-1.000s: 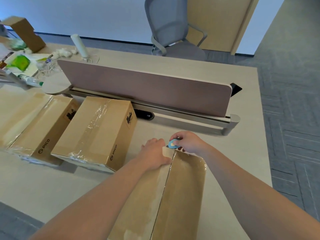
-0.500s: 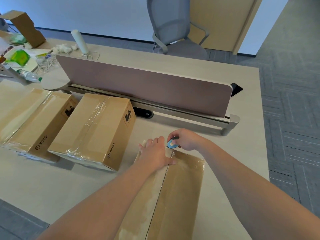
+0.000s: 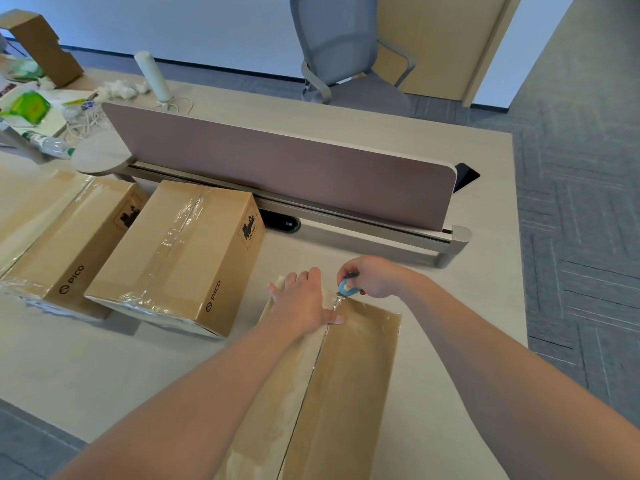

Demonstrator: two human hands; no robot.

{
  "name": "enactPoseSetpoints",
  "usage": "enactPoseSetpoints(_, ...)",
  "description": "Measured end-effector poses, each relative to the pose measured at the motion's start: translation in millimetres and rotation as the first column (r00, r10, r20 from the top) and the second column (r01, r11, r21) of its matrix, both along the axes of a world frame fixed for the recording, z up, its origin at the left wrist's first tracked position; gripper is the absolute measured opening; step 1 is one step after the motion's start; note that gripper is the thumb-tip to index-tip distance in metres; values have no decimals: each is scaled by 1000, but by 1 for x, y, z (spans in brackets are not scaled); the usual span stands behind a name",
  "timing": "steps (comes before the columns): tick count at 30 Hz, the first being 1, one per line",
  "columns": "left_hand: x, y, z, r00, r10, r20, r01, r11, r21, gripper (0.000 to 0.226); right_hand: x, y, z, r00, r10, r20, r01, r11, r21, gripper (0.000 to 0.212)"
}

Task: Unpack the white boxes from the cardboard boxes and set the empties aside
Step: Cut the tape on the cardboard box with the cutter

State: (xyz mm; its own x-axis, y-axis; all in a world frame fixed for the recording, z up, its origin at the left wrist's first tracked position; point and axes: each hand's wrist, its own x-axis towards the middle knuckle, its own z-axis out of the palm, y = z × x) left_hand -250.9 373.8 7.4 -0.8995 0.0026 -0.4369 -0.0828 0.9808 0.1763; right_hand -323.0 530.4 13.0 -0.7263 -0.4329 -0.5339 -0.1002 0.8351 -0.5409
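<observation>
While the left hand [image 3: 304, 299] presses flat, fingers spread, on the near cardboard box [image 3: 332, 382], the right hand [image 3: 374, 277] works at its far end. Its fingers pinch a small blue cutter [image 3: 346, 287] at the taped seam

Two bare forearms, no sleeves, left hand [image 3: 304, 299] and right hand [image 3: 375, 277] ungloved

A light wooden surface [image 3: 398, 133] fills the middle of the frame, split by a long brown divider panel [image 3: 284, 168], with a grey office chair [image 3: 341, 46] behind it, a pale blue wall [image 3: 173, 22] at the top, and grey carpet [image 3: 581, 168] on the right.
</observation>
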Motion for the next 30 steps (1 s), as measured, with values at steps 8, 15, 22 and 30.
enactPoseSetpoints(8, -1, 0, -1, 1000, -5, 3, 5, 1000, 2, 83, 6, 0, -1, 999, -31, -14, 30, 999, -22, 25)
enactPoseSetpoints(15, 1, 1, -4, 1000, -2, -18, 2, 1000, 1, 81, 11, 12, -1, 999, -34, -8, 34, 999, -4, 26)
enactPoseSetpoints(22, 4, -2, -4, 999, -12, -49, 13, 1000, 12, 78, 12, 38, 5, 995, -66, 69, 63, 996, 56, 24)
enactPoseSetpoints(30, 10, -7, -1, 993, -82, -86, 84, 996, 23, 77, 37, 34, 13, 907, -420, -29, 413, 901, -137, 18)
